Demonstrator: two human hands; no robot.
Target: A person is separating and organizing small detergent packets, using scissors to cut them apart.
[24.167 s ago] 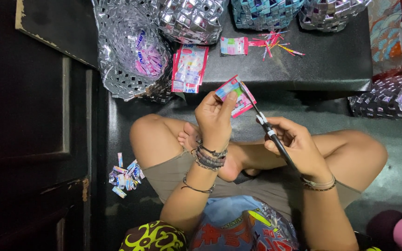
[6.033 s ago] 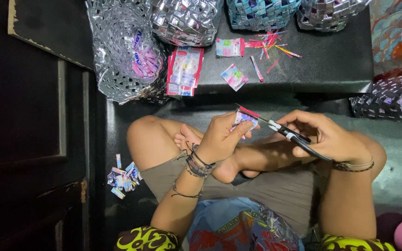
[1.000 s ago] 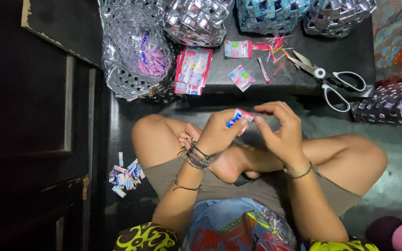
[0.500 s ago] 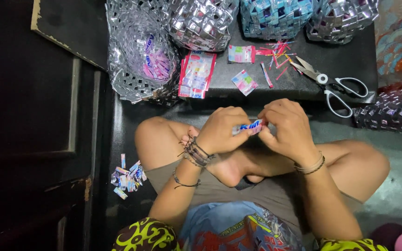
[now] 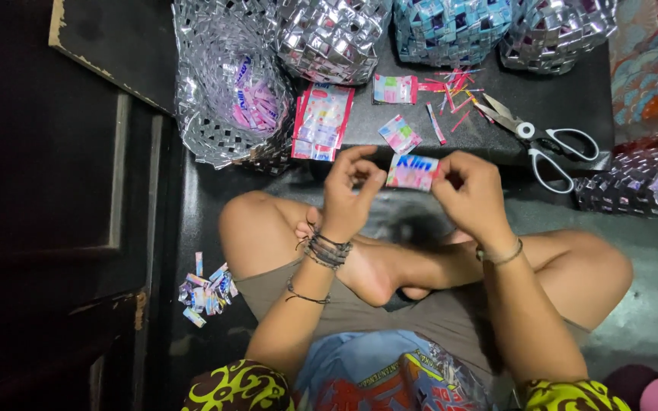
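Note:
I sit cross-legged on a dark floor. My left hand and my right hand hold a small pink and white wrapper piece between them, stretched flat by its two ends above my knees. White-handled scissors lie on the black board just beyond my right hand. On the board lie a cut wrapper square, another wrapper piece, thin red offcut strips and a stack of pink and red wrappers.
Several woven silver foil baskets and a blue one stand along the back; an open silver basket holds pink wrappers. A pile of folded wrapper pieces lies by my left thigh. A dark wooden door is at left.
The scissors went from my right hand onto the board. Both hands moved from bunched together over the wrapper piece to holding it spread flat between them.

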